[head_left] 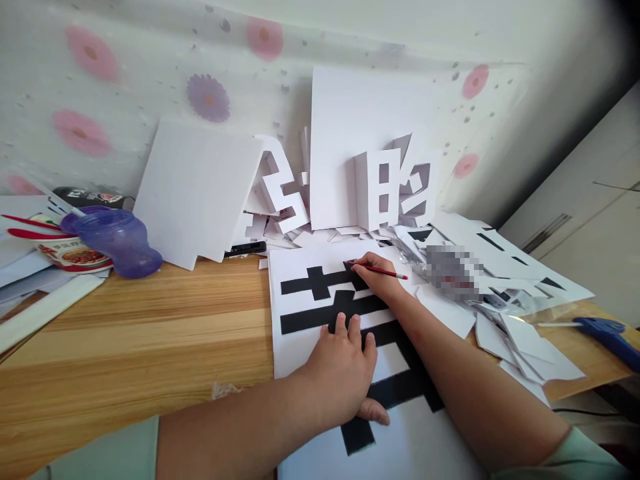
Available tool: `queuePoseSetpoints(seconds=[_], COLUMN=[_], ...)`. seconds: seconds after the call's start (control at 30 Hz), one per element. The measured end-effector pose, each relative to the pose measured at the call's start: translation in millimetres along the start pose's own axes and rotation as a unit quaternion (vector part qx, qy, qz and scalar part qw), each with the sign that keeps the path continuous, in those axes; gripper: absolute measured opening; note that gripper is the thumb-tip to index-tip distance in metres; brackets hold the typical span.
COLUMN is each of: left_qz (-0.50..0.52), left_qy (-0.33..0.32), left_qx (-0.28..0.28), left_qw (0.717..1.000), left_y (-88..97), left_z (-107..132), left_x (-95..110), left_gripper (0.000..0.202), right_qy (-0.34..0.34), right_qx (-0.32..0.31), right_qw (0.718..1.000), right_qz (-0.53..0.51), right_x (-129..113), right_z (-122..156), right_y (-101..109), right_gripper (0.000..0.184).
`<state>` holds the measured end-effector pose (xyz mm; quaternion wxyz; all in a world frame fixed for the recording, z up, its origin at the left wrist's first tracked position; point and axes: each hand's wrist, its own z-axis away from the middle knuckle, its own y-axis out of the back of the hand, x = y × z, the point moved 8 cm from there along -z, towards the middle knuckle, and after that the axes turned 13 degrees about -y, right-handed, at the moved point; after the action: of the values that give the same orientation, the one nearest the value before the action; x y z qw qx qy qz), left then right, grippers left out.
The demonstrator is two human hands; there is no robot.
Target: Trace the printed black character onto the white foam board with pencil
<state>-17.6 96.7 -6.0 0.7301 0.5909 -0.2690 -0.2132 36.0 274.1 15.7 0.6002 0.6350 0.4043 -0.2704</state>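
A white sheet [300, 347] printed with a large black character [320, 283] lies on the wooden desk [150, 333]. My left hand [343, 373] lies flat on the sheet with fingers stretched out, pressing it down. My right hand [377, 273] is closed on a red pencil [385, 270], whose tip touches the upper part of the black character.
White foam boards [195, 187] and cut-out white characters [385, 187] lean against the flowered wall. Paper scraps [515, 340] pile at the right. A purple cup [117, 240] and a snack tub stand at the left. A blue glue gun [607, 333] lies at the far right.
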Motion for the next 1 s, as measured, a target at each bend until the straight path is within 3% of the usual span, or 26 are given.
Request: queuePoseSetpoints(seconds=[0.4,1.0], left_qz=[-0.007,-0.008], left_qy=[-0.003,-0.005], left_qx=[-0.004,-0.006], left_qw=[1.000,1.000], left_y=[2.8,-3.2], left_z=[1.1,-1.6], left_x=[1.3,-0.6], left_gripper=[0.115,0.118], right_qy=[0.003,0.000], right_qx=[-0.017,-0.055], right_qw=[0.999,0.996], right_qz=[0.031,-0.072], right_x=[-6.4,-2.5], right_z=[0.8,5.3], right_y=[-1.8,1.4], right_gripper=[0.011,0.009])
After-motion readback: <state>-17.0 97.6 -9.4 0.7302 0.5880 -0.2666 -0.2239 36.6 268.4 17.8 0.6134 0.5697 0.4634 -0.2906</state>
